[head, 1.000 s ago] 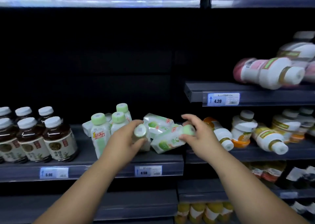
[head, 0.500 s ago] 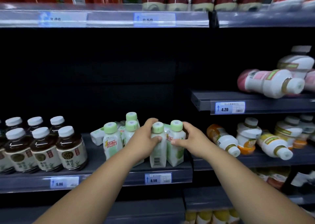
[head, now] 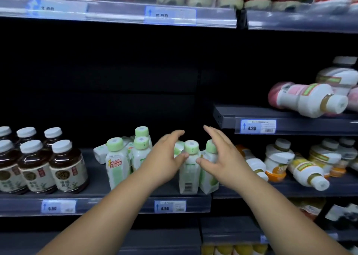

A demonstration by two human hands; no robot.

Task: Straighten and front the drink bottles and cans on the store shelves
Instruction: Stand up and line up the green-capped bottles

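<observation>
Bottles (head: 188, 175) — squarish white plastic, round green caps — stand between spread left hand (head: 164, 159) and right hand (head: 220, 157).

Far left on the middle shelf (head: 96, 202): tea bottles (head: 67, 169) in two rows. Right of those, upright small bottles (head: 116, 165), one lying bottle (head: 99, 154) behind. At the front edge, two standing bottles (head: 188, 175) side by side, between the left hand (head: 164, 161) and right hand (head: 220, 161). Further right, toppled bottles (head: 308, 174) on a side shelf (head: 290, 188).
</observation>
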